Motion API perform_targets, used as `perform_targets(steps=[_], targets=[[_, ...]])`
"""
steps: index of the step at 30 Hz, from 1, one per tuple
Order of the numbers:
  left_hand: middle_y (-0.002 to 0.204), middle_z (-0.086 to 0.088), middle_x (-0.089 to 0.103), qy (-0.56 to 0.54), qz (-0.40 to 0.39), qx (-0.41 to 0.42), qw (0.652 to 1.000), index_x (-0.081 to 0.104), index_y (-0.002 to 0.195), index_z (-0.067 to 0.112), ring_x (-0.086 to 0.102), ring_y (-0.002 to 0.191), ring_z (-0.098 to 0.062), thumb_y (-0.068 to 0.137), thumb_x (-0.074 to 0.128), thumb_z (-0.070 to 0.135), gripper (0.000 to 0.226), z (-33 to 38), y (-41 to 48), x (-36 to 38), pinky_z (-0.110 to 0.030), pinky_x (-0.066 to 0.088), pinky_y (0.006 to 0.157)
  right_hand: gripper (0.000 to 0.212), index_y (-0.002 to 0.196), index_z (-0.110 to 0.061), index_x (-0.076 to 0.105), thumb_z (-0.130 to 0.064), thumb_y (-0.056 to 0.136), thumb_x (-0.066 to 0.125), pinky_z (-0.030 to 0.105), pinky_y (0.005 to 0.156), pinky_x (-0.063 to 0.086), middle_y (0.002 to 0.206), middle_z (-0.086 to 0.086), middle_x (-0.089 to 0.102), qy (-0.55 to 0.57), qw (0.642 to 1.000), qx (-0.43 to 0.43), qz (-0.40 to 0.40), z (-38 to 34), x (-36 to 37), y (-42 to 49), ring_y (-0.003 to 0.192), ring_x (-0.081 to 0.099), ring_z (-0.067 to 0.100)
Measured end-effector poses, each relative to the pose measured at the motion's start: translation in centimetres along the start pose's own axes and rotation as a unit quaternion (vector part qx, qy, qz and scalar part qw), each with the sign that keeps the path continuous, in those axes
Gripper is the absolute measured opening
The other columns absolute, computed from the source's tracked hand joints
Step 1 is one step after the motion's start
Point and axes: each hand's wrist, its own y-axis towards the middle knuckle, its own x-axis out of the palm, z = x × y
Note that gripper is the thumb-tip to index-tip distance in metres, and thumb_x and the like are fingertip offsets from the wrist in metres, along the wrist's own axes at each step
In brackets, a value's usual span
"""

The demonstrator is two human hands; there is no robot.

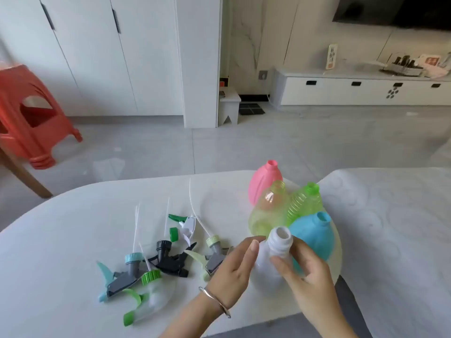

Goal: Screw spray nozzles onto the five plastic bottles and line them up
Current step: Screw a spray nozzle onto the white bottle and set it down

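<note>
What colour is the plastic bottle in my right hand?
White; the white plastic bottle shows best in the head view.

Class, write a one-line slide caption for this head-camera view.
Right hand grips the neck of a capless white bottle, left hand open beside it; four bottles behind, loose spray nozzles at left.

— What stands around the white pillar (200, 69)?
— White cupboard doors (97, 57) run off its left side. Far to its left is a stack of red plastic stools (31, 123).
— And to its right?
— A small white step stool (229, 106) sits just beside its foot, with a black grid mat (251, 109) past that. Further right is a long low cabinet (361, 91), and a dark screen (395, 11) is high up.
</note>
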Motion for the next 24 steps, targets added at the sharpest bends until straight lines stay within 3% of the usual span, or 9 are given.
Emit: perform_targets(steps=[5, 8, 11, 14, 16, 21, 24], targets=[[0.122, 0.013, 0.061, 0.038, 0.008, 0.026, 0.999, 0.052, 0.126, 0.031, 0.051, 0.119, -0.001, 0.085, 0.038, 0.062, 0.053, 1.5, -3.8, 0.0, -0.030, 0.040, 0.104, 0.029, 0.101, -0.026, 0.070, -0.033, 0.074, 0.076, 0.014, 0.081, 0.049, 0.101, -0.008, 0.075, 0.085, 0.996, -0.018, -0.004, -2.6, 0.5, -2.2, 0.098, 0.067, 0.006], [0.117, 0.013, 0.063, 0.061, 0.013, 0.051, 0.997, 0.051, 0.125, 0.029, 0.056, 0.111, 0.001, 0.082, 0.052, 0.055, 0.050, 3.0, -6.2, -1.0, -0.022, 0.045, 0.094, 0.023, 0.095, -0.028, 0.072, -0.034, 0.073, 0.075, 0.009, 0.074, 0.048, 0.094, -0.008, 0.076, 0.140, 0.990, -0.016, -0.004, -5.5, 1.2, -3.6, 0.091, 0.068, 0.003], [0.112, 0.013, 0.064, 0.063, 0.034, 0.052, 0.996, 0.053, 0.121, 0.031, 0.060, 0.102, 0.004, 0.075, 0.060, 0.056, 0.053, 4.4, -8.5, -2.6, -0.013, 0.047, 0.082, 0.031, 0.096, -0.027, 0.073, -0.038, 0.067, 0.070, 0.015, 0.080, 0.050, 0.099, -0.008, 0.075, 0.189, 0.982, -0.001, -0.014, -8.0, 2.1, -4.3, 0.097, 0.067, 0.005], [0.105, 0.019, 0.067, 0.035, 0.053, 0.031, 0.998, 0.055, 0.115, 0.043, 0.062, 0.098, 0.003, 0.064, 0.064, 0.065, 0.056, 4.9, -11.2, -4.6, -0.017, 0.050, 0.078, 0.043, 0.103, -0.022, 0.071, -0.041, 0.065, 0.071, 0.031, 0.094, 0.047, 0.106, -0.004, 0.074, 0.223, 0.974, 0.015, -0.041, -10.5, 3.6, -4.9, 0.106, 0.065, 0.013], [0.106, 0.015, 0.066, 0.001, 0.078, 0.023, 0.997, 0.057, 0.111, 0.045, 0.062, 0.099, -0.003, 0.058, 0.068, 0.065, 0.057, 4.8, -12.9, -6.0, -0.025, 0.054, 0.082, 0.044, 0.101, -0.018, 0.071, -0.043, 0.065, 0.071, 0.036, 0.093, 0.046, 0.101, -0.004, 0.074, 0.237, 0.970, 0.021, -0.054, -11.9, 4.8, -5.4, 0.101, 0.064, 0.014], [0.117, -0.008, 0.063, -0.084, 0.135, -0.001, 0.987, 0.058, 0.117, 0.030, 0.061, 0.109, -0.027, 0.055, 0.074, 0.057, 0.069, 4.2, -16.0, -9.6, -0.036, 0.055, 0.080, 0.044, 0.097, -0.018, 0.069, -0.048, 0.065, 0.071, 0.037, 0.074, 0.041, 0.088, -0.005, 0.069, 0.227, 0.967, 0.034, -0.110, -13.7, 8.7, -6.6, 0.083, 0.057, 0.015], [0.118, -0.011, 0.064, -0.126, 0.159, -0.003, 0.979, 0.060, 0.117, 0.024, 0.064, 0.106, -0.028, 0.055, 0.076, 0.052, 0.070, 3.5, -16.6, -12.3, -0.039, 0.056, 0.080, 0.034, 0.098, -0.014, 0.068, -0.036, 0.073, 0.071, 0.030, 0.085, 0.051, 0.091, -0.005, 0.072, 0.239, 0.959, 0.043, -0.143, -13.1, 10.7, -6.1, 0.088, 0.065, 0.012]])
